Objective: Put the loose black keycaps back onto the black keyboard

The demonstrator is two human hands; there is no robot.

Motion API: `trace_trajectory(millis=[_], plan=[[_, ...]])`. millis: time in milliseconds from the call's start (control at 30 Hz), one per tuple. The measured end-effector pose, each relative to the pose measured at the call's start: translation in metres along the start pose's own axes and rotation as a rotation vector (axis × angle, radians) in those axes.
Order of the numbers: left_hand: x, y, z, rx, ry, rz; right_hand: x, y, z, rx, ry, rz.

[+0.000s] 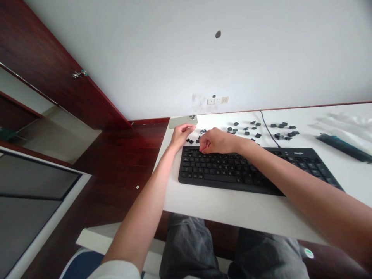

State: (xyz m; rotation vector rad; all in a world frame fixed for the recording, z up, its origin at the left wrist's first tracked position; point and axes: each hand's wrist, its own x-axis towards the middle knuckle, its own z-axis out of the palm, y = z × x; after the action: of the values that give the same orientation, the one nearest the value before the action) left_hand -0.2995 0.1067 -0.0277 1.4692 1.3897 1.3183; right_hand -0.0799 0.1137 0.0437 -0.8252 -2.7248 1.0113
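The black plastic keyboard [220, 178], a long slab with rounded corners and rows of small square keys, lies on the smooth white table [232, 202]. Over its back-left keys curls the right hand [214, 141], fingers folded in narrowly; I cannot tell whether they pinch anything. The left hand [180, 136] is just beyond the keyboard's back-left corner, thumb and fingertips drawn close together, their grip unclear. Loose keycaps [258, 135], small, blocky and black, scatter behind the keyboard, with a thin dark cable [269, 130] running among them from its back edge. Farther behind its left end lies a pale, flat phone [178, 121]. Right of the keyboard are a long dark strip [343, 147] and crumpled, whitish sheeting [354, 123]. Bare tabletop runs along the keyboard's near side; behind the keycaps, the wall [261, 58] closes off the table's back edge.
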Motion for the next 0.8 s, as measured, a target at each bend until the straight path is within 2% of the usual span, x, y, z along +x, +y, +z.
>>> trace_trajectory(millis=[67, 167, 300, 700, 800], plan=[[-0.018, 0.012, -0.005, 0.122, 0.009, 0.074, 0.002, 0.009, -0.004, 0.131, -0.028, 0.027], [-0.037, 0.029, -0.01, 0.362, -0.054, 0.178, 0.002, 0.016, -0.006, 0.244, -0.043, 0.055], [-0.043, 0.042, -0.01, 0.468, -0.185, 0.171, 0.003, 0.013, -0.003, 0.191, -0.009, 0.065], [-0.04, 0.044, -0.02, 0.279, -0.463, -0.025, 0.001, 0.002, 0.001, -0.05, 0.03, 0.055], [-0.039, 0.041, -0.018, 0.271, -0.489, -0.047, 0.0, -0.004, 0.002, -0.129, 0.041, 0.07]])
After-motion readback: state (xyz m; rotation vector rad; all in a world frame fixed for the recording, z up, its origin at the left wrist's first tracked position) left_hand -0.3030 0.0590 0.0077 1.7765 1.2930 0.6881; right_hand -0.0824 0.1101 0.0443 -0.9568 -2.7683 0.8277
